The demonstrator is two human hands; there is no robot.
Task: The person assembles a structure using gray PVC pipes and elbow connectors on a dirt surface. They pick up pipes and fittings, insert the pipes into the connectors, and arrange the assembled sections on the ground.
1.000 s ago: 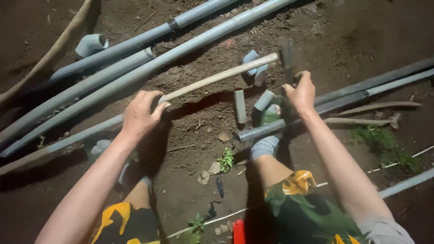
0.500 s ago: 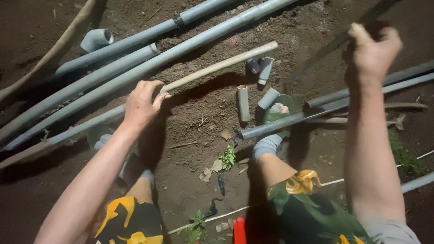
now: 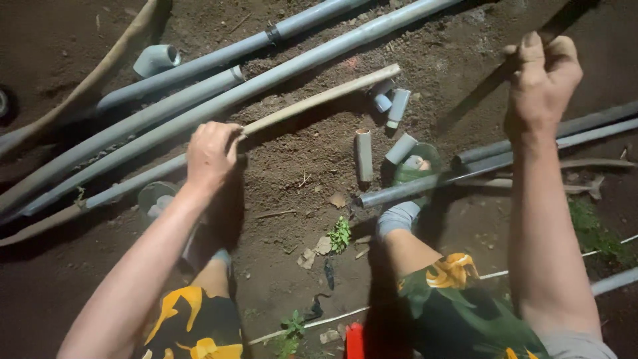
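Bare dirt ground (image 3: 299, 166) — grey pipes (image 3: 199, 113) scattered.

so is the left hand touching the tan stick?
Touching. The head view shows the left hand with fingers curled over the near end of the tan stick, no gap visible between them.

Harsh light from the head side, centre bright, corners falling into dark; arms throw hard shadows on the soil (image 3: 312, 153); raised right hand (image 3: 541, 73) slightly soft.

Bare arms, green shorts (image 3: 465, 312) with yellow flower print, grey sock (image 3: 397, 218), green sandal (image 3: 415, 169)
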